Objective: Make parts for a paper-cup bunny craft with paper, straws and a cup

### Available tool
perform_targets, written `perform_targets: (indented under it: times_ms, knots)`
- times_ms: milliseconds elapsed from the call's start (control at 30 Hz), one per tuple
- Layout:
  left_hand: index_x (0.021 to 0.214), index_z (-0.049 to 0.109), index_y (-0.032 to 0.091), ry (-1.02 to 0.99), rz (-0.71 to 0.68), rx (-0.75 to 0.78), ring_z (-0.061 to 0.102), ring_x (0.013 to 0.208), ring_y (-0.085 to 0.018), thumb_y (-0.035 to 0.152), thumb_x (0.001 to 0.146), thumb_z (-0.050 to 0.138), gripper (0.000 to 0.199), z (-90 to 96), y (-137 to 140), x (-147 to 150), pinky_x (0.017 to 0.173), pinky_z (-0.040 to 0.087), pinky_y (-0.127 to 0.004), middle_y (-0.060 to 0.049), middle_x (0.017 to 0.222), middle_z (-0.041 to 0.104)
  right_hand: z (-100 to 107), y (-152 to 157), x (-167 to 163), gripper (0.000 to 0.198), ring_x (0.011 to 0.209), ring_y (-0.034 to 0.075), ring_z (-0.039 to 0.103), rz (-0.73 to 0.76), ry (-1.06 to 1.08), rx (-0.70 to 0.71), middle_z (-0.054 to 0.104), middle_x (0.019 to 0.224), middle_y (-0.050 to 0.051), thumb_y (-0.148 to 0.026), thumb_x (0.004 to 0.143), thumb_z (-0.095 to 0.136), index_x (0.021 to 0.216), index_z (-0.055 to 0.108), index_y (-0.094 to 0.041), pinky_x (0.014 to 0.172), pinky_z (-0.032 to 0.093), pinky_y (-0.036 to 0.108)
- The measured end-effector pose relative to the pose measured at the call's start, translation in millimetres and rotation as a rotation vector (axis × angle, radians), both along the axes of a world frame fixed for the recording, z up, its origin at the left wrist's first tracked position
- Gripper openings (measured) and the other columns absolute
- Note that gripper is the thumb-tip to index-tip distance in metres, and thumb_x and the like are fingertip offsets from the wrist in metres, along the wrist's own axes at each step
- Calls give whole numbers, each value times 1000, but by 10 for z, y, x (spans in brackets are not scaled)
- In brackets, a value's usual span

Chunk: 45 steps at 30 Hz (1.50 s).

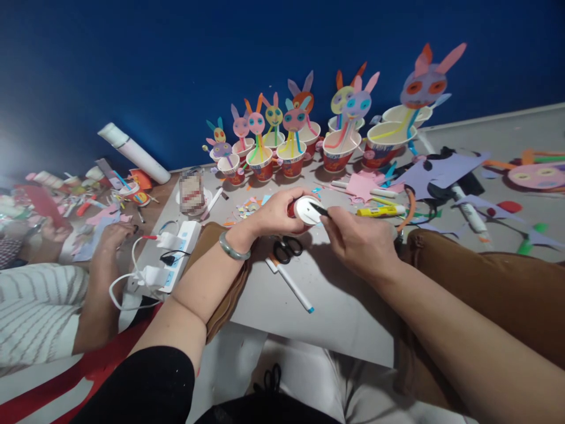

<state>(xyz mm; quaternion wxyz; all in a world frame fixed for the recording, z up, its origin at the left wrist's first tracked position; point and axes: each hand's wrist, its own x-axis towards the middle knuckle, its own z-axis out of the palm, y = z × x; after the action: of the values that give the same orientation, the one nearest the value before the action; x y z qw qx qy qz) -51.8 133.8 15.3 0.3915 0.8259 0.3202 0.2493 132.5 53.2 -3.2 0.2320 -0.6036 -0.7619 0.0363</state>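
My left hand (pixel 282 209) grips a red paper cup (pixel 291 208) with its white base (pixel 308 212) facing me. A small dark spot shows on that base. In my right hand (pixel 359 238) is a thin black pointed tool (pixel 318 208), its tip at the base; I cannot tell if it is a pen or a blade. Just below the cup lie black-handled scissors (pixel 288 249) and a white marker with a blue end (pixel 295 288).
Red paper cups with paper animal heads (pixel 263 162) line the wall. A yellow glue-stick-like tube (pixel 380 211) and purple paper (pixel 441 174) lie right. A power strip (pixel 183 253) with plugged-in cables stands left, beside brown cloth (pixel 227 277). Another person's hand (pixel 117 238) works at far left.
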Motion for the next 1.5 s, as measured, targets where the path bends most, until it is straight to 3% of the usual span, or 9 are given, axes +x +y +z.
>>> perform_targets:
  times_ms: [200, 400, 567, 667, 800, 1033, 1167, 1333, 1500]
  knots:
    - [109, 57, 18, 3, 9, 203, 63, 98, -21, 19, 64, 61, 46, -29, -14, 19, 88, 50, -34, -7, 109, 66, 19, 45, 18, 38, 58, 16, 43, -53, 379, -34, 51, 64, 1, -56, 90, 40, 82, 52, -21, 57, 32, 27]
    - [119, 55, 20, 74, 23, 384, 59, 112, -25, 15, 66, 63, 54, -57, -19, 12, 99, 46, -40, -10, 120, 63, -23, 87, 37, 29, 62, 17, 43, -116, 399, 20, 55, 70, 2, -49, 89, 46, 87, 53, -22, 60, 34, 29]
    - [128, 50, 23, 183, 236, 474, 49, 125, -30, 17, 73, 62, 57, -110, 20, -19, 110, 37, -48, -11, 130, 57, -67, 118, 36, 31, 67, 21, 53, -112, 261, -77, 63, 76, 6, -45, 91, 43, 104, 57, -19, 60, 32, 29]
    - [135, 45, 22, 139, 345, 504, 47, 127, -29, 14, 77, 57, 60, -100, 39, -27, 112, 35, -47, -12, 132, 52, -83, 111, 10, 31, 67, 23, 56, -56, 12, -196, 67, 77, 8, -40, 91, 44, 106, 61, -19, 58, 25, 30]
    - [128, 51, 21, 85, 354, 535, 48, 127, -26, 13, 78, 56, 51, -62, 28, -15, 113, 35, -44, -11, 129, 52, -63, 70, -20, 27, 72, 22, 60, 79, -215, -252, 71, 84, 9, -40, 88, 50, 92, 67, -20, 57, 20, 30]
    - [114, 62, 17, 70, 247, 562, 52, 122, -23, 9, 73, 58, 41, -93, -14, 24, 108, 41, -39, -12, 123, 55, -76, 80, -13, 48, 72, 19, 60, 223, -98, -229, 70, 74, 7, -65, 81, 59, 74, 67, -18, 62, 27, 27]
    - [111, 63, 19, 78, 221, 579, 53, 123, -23, 8, 74, 55, 40, -117, -35, 38, 107, 42, -39, -11, 124, 57, -118, 74, -26, 45, 65, 16, 57, 236, 37, -209, 67, 68, 4, -63, 80, 63, 71, 65, -18, 61, 28, 26]
    - [106, 63, 19, 90, 253, 584, 54, 123, -23, 8, 73, 55, 36, -127, -52, 56, 106, 43, -39, -11, 125, 58, -98, -38, -98, 40, 66, 17, 57, 346, -7, -132, 67, 67, 4, -56, 87, 59, 75, 64, -18, 61, 26, 27]
    - [103, 62, 19, 88, 300, 579, 54, 123, -23, 8, 74, 53, 31, -155, 9, 38, 106, 43, -39, -11, 124, 58, -43, -148, -197, 39, 69, 17, 60, 580, -109, -275, 71, 75, 5, -58, 82, 66, 78, 65, -19, 59, 24, 27]
